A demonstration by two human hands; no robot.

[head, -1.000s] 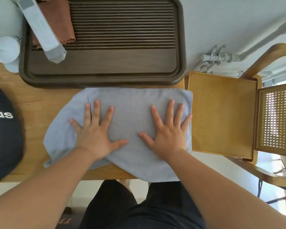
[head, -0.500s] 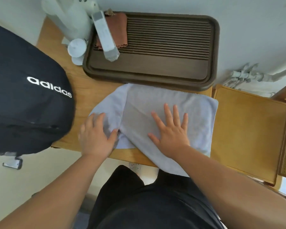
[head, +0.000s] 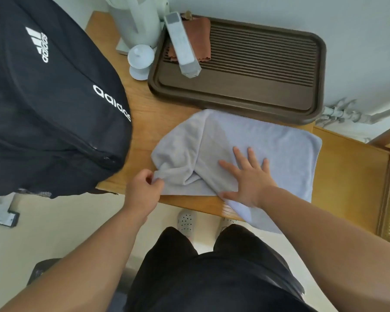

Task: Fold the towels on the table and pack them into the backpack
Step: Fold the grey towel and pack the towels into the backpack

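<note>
A pale grey-blue towel [head: 268, 143] lies on the wooden table [head: 149, 113], its near right corner hanging over the front edge. My right hand [head: 248, 176] presses flat on the towel's middle with fingers spread. My left hand [head: 144, 188] pinches the towel's bunched near left corner at the table's front edge. A black backpack [head: 50, 104] with white lettering stands on the table's left end, a little left of my left hand; its zipper looks closed.
A dark wooden slatted tray [head: 257, 86] sits behind the towel, holding a brown cloth [head: 200, 37] and a white stick-shaped object [head: 185, 48]. A white kettle [head: 140, 21] and small white lidded cup [head: 141, 59] stand at back. A wooden chair [head: 351, 176] is right of the table.
The view swung left, bringing the backpack in. My left hand slid off the towel's top down to its near left corner and closed on it; my right hand stays pressed flat.
</note>
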